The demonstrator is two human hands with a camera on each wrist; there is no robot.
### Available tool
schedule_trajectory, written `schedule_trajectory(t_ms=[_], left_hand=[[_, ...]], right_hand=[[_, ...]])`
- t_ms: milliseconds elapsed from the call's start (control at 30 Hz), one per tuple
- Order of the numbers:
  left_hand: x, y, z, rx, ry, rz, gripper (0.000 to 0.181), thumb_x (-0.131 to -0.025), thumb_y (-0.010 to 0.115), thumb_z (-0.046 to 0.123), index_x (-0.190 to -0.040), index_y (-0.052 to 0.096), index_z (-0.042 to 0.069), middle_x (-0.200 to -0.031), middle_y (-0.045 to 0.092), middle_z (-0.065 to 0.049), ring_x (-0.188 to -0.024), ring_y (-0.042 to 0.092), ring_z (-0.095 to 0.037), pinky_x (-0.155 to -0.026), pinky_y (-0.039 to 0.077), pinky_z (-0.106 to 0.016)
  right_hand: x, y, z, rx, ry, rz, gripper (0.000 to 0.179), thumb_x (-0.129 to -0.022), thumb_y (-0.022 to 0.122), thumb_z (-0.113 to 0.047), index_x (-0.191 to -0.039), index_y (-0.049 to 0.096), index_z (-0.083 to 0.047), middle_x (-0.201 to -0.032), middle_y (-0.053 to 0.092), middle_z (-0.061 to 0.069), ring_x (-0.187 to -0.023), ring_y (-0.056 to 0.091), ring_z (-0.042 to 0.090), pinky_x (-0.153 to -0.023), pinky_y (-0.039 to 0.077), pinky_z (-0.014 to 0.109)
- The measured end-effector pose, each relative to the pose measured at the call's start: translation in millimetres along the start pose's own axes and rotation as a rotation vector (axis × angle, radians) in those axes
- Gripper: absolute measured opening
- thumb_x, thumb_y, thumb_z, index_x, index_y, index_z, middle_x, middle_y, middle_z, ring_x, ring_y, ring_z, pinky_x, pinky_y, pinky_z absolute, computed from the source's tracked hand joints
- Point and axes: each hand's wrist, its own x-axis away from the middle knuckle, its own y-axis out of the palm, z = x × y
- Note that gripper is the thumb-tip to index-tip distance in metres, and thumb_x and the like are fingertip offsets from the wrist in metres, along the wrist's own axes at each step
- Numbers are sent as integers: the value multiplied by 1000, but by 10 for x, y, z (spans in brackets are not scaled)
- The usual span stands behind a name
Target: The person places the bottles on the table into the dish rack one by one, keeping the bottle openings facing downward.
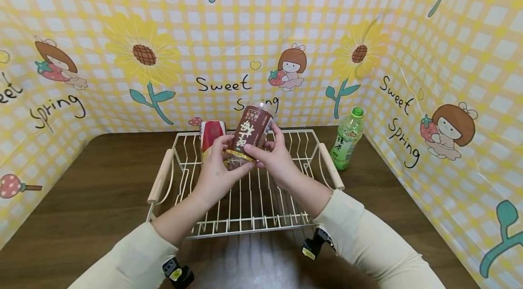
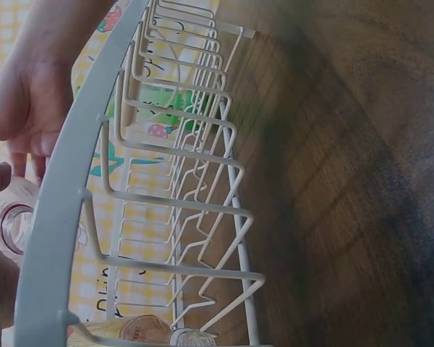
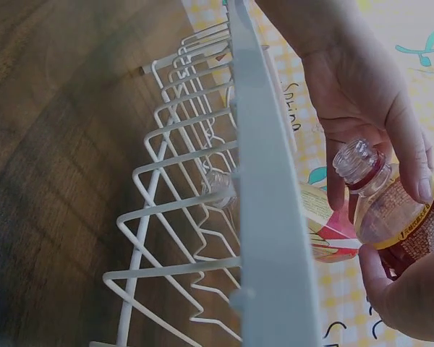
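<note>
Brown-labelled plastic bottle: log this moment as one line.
brown-labelled plastic bottle: inverted, uncapped, above white wire rack | left hand: gripping | right hand: gripping | red-labelled bottle: in rack | green bottle: on table

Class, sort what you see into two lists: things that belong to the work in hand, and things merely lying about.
In hand:
brown-labelled bottle, held by left hand and right hand
white wire rack beneath it
red-labelled bottle lying in the rack

Lying about:
green bottle, standing beside the rack
wooden table

Backdrop (image 1: pixel 261 30) behind the wire rack (image 1: pixel 249 207): "Sweet Spring"
Brown bottle (image 1: pixel 249 137) label: large white Chinese characters
Green bottle (image 1: pixel 347 144) label: Chinese characters
</note>
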Motion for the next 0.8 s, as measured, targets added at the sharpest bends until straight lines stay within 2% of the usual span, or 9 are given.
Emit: schedule_trajectory(t_ms=[100,200,333,400,500,600,633,700,800], left_hand=[[9,-12,6,35,-17,-33,72,-80,81,15,-138,38,6,-132,45,-20,-111,64,-36,-86,56,-43],[14,-56,30,98,-62,-83,77,-85,77,15,-146,30,7,-138,42,-22,-119,59,-40,-84,58,-43],[2,-196,58,109,-108,-126,77,-94,66,25,-153,20,8,-148,37,-26,-134,45,-43,-102,47,-50],[-12,-312,69,58,-108,-129,74,-97,60,31,-154,20,6,-153,32,-27,-139,37,-43,-112,36,-53],[-43,-530,66,-3,-111,-124,66,-102,51,33,-152,25,-1,-154,32,-27,-139,36,-43,-113,32,-56],[-73,-792,19,-112,-166,-130,63,-104,45,33,-152,25,-3,-154,30,-30,-136,38,-45,-111,31,-59],[-86,-879,-26,-147,-188,-141,63,-104,44,33,-152,24,-3,-147,38,-32,-126,47,-45,-105,39,-57],[-101,-1055,-129,-246,-241,-183,66,-104,41,35,-153,20,-4,-149,32,-35,-130,40,-48,-107,34,-60],[-112,-1261,-345,-329,-331,-263,73,-103,36,38,-153,11,-8,-150,26,-39,-130,36,-54,-104,34,-63]], right_hand=[[-14,-15,-23,15,11,-6,92,-90,68,-11,-157,7,-27,-130,51,22,-96,61,21,-76,56,31],[-33,-36,-52,41,14,-16,92,-90,68,-12,-157,7,-27,-129,51,23,-97,61,22,-76,57,30],[-73,-75,-79,79,24,-11,93,-89,70,-12,-157,10,-29,-128,50,23,-99,60,24,-74,57,31],[-100,-102,-85,77,35,-9,94,-88,71,-10,-157,10,-29,-130,48,24,-103,59,28,-76,58,34],[-151,-151,-79,69,59,-17,96,-87,71,-8,-157,9,-29,-133,44,26,-111,58,35,-82,58,41],[-198,-196,-62,87,84,-28,97,-86,71,-7,-157,8,-29,-136,41,27,-117,56,40,-88,56,46],[-212,-209,-54,101,93,-29,98,-86,72,-7,-157,8,-29,-137,41,27,-118,55,41,-89,55,47],[-235,-231,-37,130,110,-27,98,-86,72,-7,-157,8,-31,-138,41,26,-119,55,41,-92,54,49],[-272,-259,-3,166,129,-18,98,-85,73,-7,-156,9,-31,-137,42,26,-119,55,40,-95,52,52]])
